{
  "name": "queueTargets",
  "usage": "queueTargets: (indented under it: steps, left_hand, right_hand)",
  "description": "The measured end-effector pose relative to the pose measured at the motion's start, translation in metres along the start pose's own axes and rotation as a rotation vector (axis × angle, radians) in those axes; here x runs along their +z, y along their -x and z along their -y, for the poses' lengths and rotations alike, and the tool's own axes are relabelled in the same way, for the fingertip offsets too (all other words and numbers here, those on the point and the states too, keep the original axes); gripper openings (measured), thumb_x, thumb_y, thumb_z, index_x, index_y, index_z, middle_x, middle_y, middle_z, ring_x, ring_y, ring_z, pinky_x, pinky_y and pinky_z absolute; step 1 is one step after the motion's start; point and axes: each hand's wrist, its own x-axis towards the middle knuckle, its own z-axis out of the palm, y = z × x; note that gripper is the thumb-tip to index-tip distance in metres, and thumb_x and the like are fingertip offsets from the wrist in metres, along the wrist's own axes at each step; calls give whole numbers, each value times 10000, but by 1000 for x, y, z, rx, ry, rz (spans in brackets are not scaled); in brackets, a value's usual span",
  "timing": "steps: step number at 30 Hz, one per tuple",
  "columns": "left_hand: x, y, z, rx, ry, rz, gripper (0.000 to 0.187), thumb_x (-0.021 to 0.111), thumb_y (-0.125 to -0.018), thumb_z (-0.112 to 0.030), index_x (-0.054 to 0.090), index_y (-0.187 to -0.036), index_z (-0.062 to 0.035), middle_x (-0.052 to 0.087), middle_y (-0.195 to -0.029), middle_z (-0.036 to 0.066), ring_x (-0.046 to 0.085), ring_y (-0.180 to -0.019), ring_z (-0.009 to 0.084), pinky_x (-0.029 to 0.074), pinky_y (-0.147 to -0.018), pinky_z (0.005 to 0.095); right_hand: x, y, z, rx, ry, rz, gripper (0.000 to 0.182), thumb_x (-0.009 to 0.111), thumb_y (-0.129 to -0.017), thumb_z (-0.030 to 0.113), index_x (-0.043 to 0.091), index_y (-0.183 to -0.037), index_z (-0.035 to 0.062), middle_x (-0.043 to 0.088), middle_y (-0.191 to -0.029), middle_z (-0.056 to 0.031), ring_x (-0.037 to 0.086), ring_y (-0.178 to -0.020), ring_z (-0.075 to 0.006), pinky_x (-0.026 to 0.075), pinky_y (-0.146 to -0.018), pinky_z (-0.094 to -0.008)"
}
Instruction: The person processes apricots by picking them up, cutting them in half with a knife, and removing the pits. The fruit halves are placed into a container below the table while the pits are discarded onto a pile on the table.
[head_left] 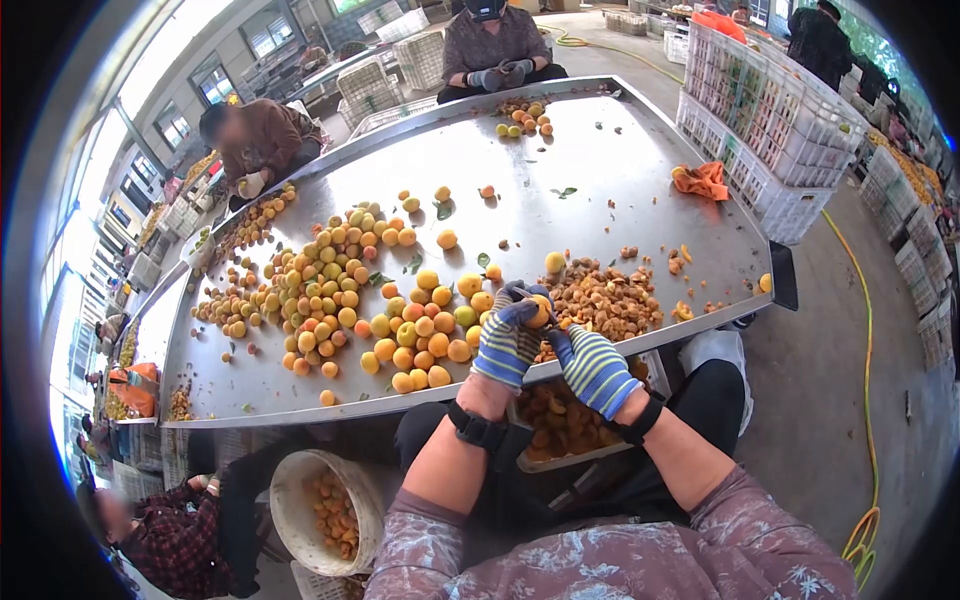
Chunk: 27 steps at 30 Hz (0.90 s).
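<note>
My left hand, in a striped blue and yellow glove, is closed around an orange-yellow apricot at the table's near edge. Close beside it, my right hand, gloved alike, has its fingers bent together by the fruit; what they grip is hidden. Just beyond both hands lies a heap of brown apricot stones. To the left, loose whole apricots spread over the metal table. Below my hands, a crate at my lap holds opened apricot pieces.
A white bucket with apricot halves stands at lower left. Co-workers sit at the far side, at the left and at lower left. White crates are stacked at right, near an orange cloth and a yellow hose.
</note>
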Motion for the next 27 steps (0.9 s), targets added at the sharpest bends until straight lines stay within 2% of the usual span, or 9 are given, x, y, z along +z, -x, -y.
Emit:
queueTargets:
  steps: [6,10,12,18,20,21,22,24,27]
  left_hand:
    - [22,4,8,94,21,-168,354,608,-860,-249,477,-1092,-16,574,-1018,161,581,-950,276,484,-884,384]
    - [6,-1,12,-109,304,-99,492,622,-856,-332,457,-1182,-3,518,-1194,224,533,-1088,314,426,-962,449]
    - [3,-2,9,-167,243,-78,474,617,-862,-295,451,-1197,-4,493,-1239,232,533,-1100,316,436,-948,467]
    - [5,-2,1,22,-148,-122,705,655,-780,12,224,-1336,-19,460,-1254,258,500,-1146,378,471,-948,441]
    - [11,0,8,146,-158,-161,665,662,-790,-27,261,-1321,-26,467,-1243,250,509,-1132,376,468,-950,458]
    - [11,0,12,171,-125,-191,622,671,-823,-187,309,-1296,-7,503,-1203,230,515,-1128,360,469,-948,445]
    - [9,0,11,172,-127,-188,622,671,-823,-187,309,-1296,-7,503,-1203,230,515,-1128,360,469,-948,445]
    - [9,1,4,-154,300,-79,622,638,-837,-372,381,-1243,23,539,-1154,209,511,-1137,346,465,-949,428]
    - [18,3,10,-194,156,-113,635,600,-843,-447,426,-1207,43,554,-1149,204,532,-1107,330,470,-934,418]
  right_hand:
    - [-4,-8,2,-27,-30,-27,303,521,-912,271,595,-888,-22,597,-701,-234,590,-684,-396,454,-569,-450]
    - [1,-10,2,-52,33,-113,290,528,-907,269,580,-901,-16,594,-658,-210,588,-620,-379,449,-536,-446]
    - [0,-9,2,-18,109,-12,333,498,-912,315,574,-925,-10,612,-702,-227,604,-667,-389,475,-582,-470]
    - [-10,-10,-4,-114,100,27,325,500,-915,296,567,-859,-17,596,-654,-216,597,-648,-382,465,-565,-454]
    - [-16,-11,-3,-109,51,45,325,530,-905,293,585,-865,-25,591,-659,-224,588,-649,-389,448,-558,-456]
    - [-17,-12,-4,-111,53,44,325,530,-905,293,585,-865,-25,591,-659,-224,588,-649,-389,448,-558,-456]
    - [-16,-13,-5,-99,49,31,327,531,-905,295,584,-879,-27,589,-654,-222,589,-645,-388,447,-553,-454]
    - [-16,-13,-4,-85,43,10,330,532,-905,297,583,-892,-28,588,-650,-220,590,-641,-386,446,-548,-452]
    - [-13,-10,-3,-97,132,-29,286,517,-906,277,573,-891,-2,589,-621,-206,594,-607,-374,463,-538,-458]
